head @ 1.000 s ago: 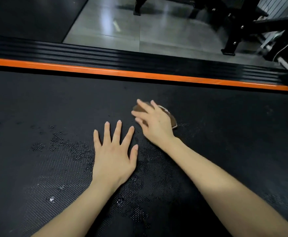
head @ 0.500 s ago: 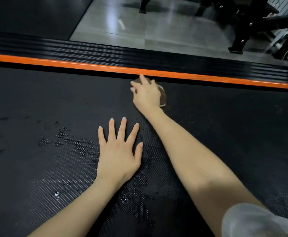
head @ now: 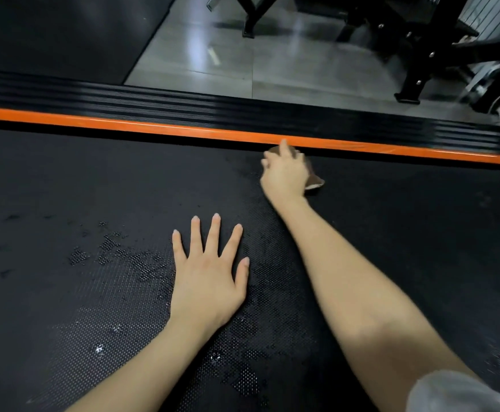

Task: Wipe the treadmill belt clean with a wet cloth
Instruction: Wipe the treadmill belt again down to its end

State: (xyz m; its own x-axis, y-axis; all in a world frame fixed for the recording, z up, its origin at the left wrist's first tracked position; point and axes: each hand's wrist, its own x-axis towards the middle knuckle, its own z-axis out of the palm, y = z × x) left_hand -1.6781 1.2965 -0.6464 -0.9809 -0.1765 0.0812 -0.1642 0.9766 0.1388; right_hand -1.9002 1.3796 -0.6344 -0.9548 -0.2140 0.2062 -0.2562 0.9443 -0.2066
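Well short of the orange stripe (head: pixel 153 127), the left hand (head: pixel 207 281) is lying flat and spread on the damp-speckled treadmill belt (head: pixel 406 233). Right at the stripe, the right hand (head: pixel 286 176) is pressing the cloth (head: pixel 314 182), which is poking out rightward along it. Blur is hiding whether the fingers curl. With no belt ahead, a stroke back looks next. Beyond the stripe, grey floor (head: pixel 272 63) is gleaming.

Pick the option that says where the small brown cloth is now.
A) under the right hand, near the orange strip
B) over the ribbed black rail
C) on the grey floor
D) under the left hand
A: the right hand presses the small brown cloth onto the black textured treadmill belt, just short of the orange strip.
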